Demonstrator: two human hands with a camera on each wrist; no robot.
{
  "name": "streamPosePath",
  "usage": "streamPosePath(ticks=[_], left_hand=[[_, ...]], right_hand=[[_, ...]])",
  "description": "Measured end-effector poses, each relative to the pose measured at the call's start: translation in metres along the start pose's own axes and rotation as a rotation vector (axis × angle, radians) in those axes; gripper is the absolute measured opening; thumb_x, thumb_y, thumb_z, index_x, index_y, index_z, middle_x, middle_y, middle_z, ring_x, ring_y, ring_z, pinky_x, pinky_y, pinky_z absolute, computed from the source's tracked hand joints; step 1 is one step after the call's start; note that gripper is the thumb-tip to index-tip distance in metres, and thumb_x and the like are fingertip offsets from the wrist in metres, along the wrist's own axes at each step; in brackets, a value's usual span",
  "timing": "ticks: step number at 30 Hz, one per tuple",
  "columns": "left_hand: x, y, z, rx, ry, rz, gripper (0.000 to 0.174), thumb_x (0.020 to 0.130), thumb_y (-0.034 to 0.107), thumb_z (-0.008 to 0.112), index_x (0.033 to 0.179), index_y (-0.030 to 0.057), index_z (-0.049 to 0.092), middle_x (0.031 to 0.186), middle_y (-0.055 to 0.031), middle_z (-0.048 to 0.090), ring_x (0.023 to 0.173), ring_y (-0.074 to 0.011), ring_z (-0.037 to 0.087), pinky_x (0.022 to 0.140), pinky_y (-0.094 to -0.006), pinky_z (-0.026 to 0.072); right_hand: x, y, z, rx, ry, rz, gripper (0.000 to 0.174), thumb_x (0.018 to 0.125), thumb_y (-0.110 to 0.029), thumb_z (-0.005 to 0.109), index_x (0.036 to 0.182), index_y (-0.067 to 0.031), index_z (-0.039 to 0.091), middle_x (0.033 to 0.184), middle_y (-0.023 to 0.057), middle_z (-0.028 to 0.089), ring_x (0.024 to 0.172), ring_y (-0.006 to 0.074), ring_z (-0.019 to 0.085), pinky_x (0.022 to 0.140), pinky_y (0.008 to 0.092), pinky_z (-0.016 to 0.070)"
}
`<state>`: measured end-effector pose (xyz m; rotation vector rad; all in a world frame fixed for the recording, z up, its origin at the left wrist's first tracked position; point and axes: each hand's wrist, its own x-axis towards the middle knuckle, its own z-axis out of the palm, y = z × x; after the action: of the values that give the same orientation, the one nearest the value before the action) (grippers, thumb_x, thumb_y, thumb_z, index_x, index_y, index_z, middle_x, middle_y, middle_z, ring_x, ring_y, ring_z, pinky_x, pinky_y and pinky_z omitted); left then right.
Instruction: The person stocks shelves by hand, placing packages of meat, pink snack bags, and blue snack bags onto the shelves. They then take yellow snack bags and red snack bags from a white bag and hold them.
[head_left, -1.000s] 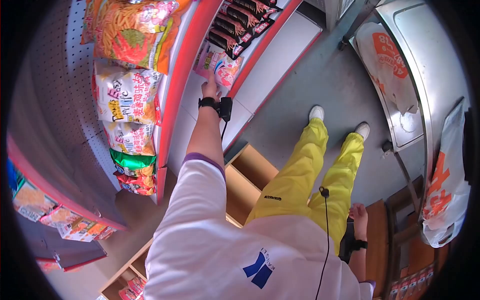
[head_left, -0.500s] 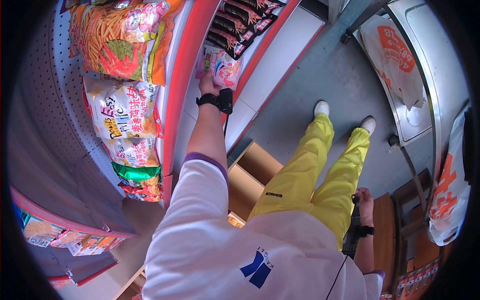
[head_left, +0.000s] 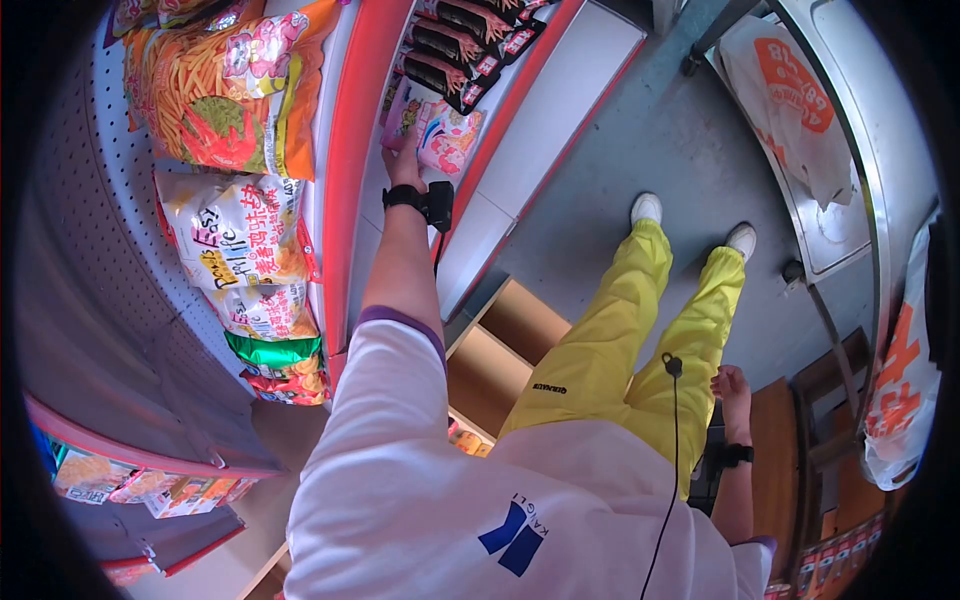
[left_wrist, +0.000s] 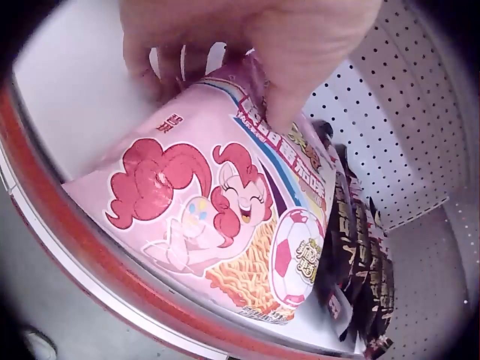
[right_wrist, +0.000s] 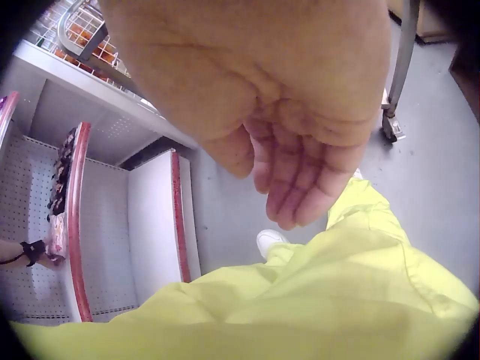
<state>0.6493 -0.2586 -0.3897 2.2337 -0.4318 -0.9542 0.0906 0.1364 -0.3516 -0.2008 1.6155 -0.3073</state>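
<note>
My left hand (head_left: 404,165) pinches the end of a pink snack noodle bag (head_left: 446,138) on the red-edged shelf. In the left wrist view, the thumb lies on the front of the packet and the other fingers curl behind its crimped end. A cartoon pony and noodles are printed on the pink face. Black snack bags (left_wrist: 358,259) stand in a row right beside it. My right hand (right_wrist: 277,120) hangs beside the yellow trousers with fingers loosely curled, and nothing is in it.
On the upper shelf sit large chip bags (head_left: 225,100), white snack bags (head_left: 235,225) and a green bag (head_left: 275,350). A wooden compartment box (head_left: 490,365) stands on the floor by my legs. To the right is a metal cart (head_left: 850,90) with a plastic bag (head_left: 780,100).
My left hand has gone from a pointing finger at the pink bag to gripping its end. The bag has shifted slightly. My right hand stays low by the trousers.
</note>
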Motion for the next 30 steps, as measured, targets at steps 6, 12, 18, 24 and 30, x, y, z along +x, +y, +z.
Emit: streamPosePath(ticks=[6, 12, 18, 24, 30], left_hand=[[-0.002, 0.005, -0.001, -0.028, -0.079, -0.190, 0.085, 0.071, 0.038, 0.074, 0.135, 0.0174, 0.022, 0.127, -0.0035, 0.043, 0.108, -0.0215, 0.048, 0.079, -0.0396, 0.0426], [-0.032, 0.014, 0.009, 0.047, 0.020, -0.023, 0.083, 0.071, 0.035, 0.075, 0.134, 0.0148, 0.024, 0.126, -0.0082, 0.044, 0.105, -0.0211, 0.051, 0.076, -0.0381, 0.0447], [-0.016, -0.005, 0.007, -0.004, 0.082, 0.121, 0.066, 0.074, 0.031, 0.073, 0.126, 0.0056, 0.039, 0.115, -0.0082, 0.052, 0.096, -0.0194, 0.055, 0.071, -0.0319, 0.0487], [-0.018, -0.006, 0.003, 0.096, -0.013, -0.035, 0.060, 0.075, 0.048, 0.068, 0.119, 0.0118, 0.048, 0.104, -0.0005, 0.058, 0.090, -0.0143, 0.056, 0.072, -0.0280, 0.0447], [-0.021, -0.007, 0.006, 0.021, 0.043, 0.008, 0.060, 0.075, 0.044, 0.069, 0.118, 0.0110, 0.046, 0.107, -0.0023, 0.055, 0.090, -0.0156, 0.052, 0.070, -0.0332, 0.0464]], right_hand=[[0.002, -0.004, 0.004, -0.035, -0.003, -0.015, 0.015, 0.093, -0.017, 0.048, 0.099, -0.0051, 0.053, 0.079, 0.0013, 0.057, 0.068, 0.0078, 0.055, 0.060, 0.0204, 0.0443], [0.000, -0.007, 0.002, -0.050, 0.024, -0.008, 0.012, 0.092, -0.013, 0.048, 0.097, -0.0027, 0.053, 0.077, 0.0029, 0.057, 0.068, 0.0098, 0.054, 0.062, 0.0222, 0.0434], [0.003, -0.004, 0.003, -0.042, 0.009, 0.023, 0.012, 0.092, -0.013, 0.048, 0.097, -0.0036, 0.053, 0.076, 0.0023, 0.057, 0.069, 0.0097, 0.054, 0.062, 0.0222, 0.0434], [0.006, -0.005, 0.008, -0.007, -0.001, 0.017, 0.012, 0.092, -0.013, 0.048, 0.097, -0.0034, 0.053, 0.077, 0.0017, 0.057, 0.069, 0.0094, 0.053, 0.063, 0.0217, 0.0432], [0.012, -0.009, 0.006, -0.053, -0.013, -0.013, 0.011, 0.092, -0.011, 0.048, 0.098, -0.0044, 0.054, 0.078, 0.0018, 0.057, 0.070, 0.0095, 0.054, 0.063, 0.0221, 0.0438]])
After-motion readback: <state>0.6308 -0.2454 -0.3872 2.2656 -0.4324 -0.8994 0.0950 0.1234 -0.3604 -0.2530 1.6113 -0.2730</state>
